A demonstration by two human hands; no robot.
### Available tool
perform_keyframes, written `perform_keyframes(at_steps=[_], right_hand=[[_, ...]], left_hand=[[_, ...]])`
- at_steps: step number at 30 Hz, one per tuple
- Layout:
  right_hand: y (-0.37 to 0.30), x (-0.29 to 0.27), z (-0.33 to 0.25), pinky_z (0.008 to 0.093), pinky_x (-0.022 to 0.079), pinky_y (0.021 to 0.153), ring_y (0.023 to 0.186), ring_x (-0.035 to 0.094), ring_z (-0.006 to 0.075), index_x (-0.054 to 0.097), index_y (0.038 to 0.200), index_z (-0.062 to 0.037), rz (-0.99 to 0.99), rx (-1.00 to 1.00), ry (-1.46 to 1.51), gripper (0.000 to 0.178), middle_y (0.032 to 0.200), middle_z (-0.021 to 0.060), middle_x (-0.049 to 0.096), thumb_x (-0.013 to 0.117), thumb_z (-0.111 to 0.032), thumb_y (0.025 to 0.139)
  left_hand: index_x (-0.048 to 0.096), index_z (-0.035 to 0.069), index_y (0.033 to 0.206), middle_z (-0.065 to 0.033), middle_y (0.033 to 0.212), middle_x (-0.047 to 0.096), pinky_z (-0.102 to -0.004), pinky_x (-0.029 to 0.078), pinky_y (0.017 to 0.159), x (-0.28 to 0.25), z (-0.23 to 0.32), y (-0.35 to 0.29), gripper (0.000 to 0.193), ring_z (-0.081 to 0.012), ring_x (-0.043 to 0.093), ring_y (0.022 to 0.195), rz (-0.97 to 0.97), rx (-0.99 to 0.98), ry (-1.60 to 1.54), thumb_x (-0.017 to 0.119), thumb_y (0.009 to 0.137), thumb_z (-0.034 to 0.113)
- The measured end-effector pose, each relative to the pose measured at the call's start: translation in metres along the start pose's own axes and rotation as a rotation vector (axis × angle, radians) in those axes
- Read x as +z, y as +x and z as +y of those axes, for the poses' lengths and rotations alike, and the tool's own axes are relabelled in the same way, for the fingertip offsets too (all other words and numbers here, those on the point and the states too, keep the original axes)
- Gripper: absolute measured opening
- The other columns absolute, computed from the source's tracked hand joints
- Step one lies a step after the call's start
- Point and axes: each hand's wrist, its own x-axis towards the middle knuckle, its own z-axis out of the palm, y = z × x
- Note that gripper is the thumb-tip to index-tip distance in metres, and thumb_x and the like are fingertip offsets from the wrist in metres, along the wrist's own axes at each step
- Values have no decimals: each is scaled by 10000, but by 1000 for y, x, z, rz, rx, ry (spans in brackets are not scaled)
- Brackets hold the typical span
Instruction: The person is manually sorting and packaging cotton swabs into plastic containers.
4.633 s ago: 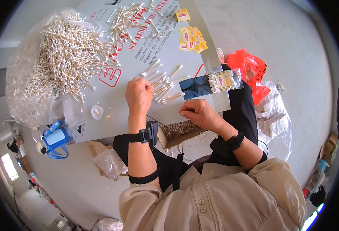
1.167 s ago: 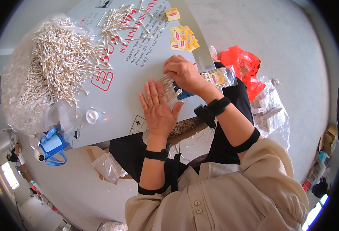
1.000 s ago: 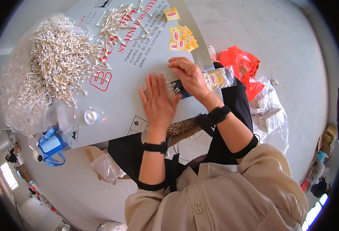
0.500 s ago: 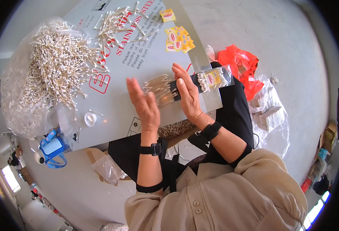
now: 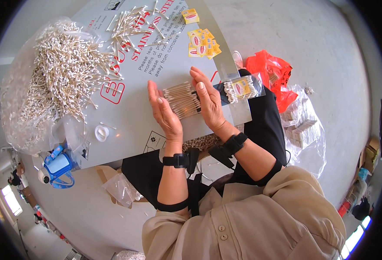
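Note:
A neat row of cotton swabs point(image 5: 182, 99) lies side by side on the table, between my two hands. My left hand point(image 5: 166, 113) stands on edge at the swabs' left ends, its fingers stretched out. At their right ends, my right hand point(image 5: 209, 102) is held upright with straight fingers, its palm facing the swabs. Just right of that hand, a clear packet of cotton swabs point(image 5: 238, 90) with a yellow card on it lies at the table's edge. A dark strip partly shows beneath my right hand.
A big clear bag of loose swabs point(image 5: 61, 73) fills the table's left, with a scattered pile point(image 5: 128, 28) behind. Yellow cards point(image 5: 203, 43) lie at the far right. A white round lid point(image 5: 101, 133) and a blue container point(image 5: 58, 167) are near left. Red bag point(image 5: 267, 71) on the floor.
My left hand has come in against the swabs' left ends and turned upright. The swabs, uneven before, now lie in a straighter row. My right hand has shifted slightly left.

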Motion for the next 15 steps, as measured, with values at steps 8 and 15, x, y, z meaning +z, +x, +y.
perform_keyframes(at_steps=[8, 15], right_hand=[[24, -10, -1, 311, 293, 1115, 1336, 369, 183, 467, 1340, 37, -38, 8, -115, 491, 1460, 119, 388, 397, -337, 1031], [28, -10, -2, 317, 284, 1125, 1332, 374, 187, 473, 1329, 55, -39, 59, -33, 501, 1446, 121, 403, 395, -340, 1030]], left_hand=[[260, -42, 1441, -226, 1478, 293, -425, 204, 1152, 7, 3, 6, 666, -304, 270, 1397, 9, -29, -73, 333, 1012, 462], [327, -34, 1410, -194, 1466, 333, -426, 237, 1135, -3, 1, 1, 593, -294, 317, 1370, 15, -44, -146, 374, 1016, 406]])
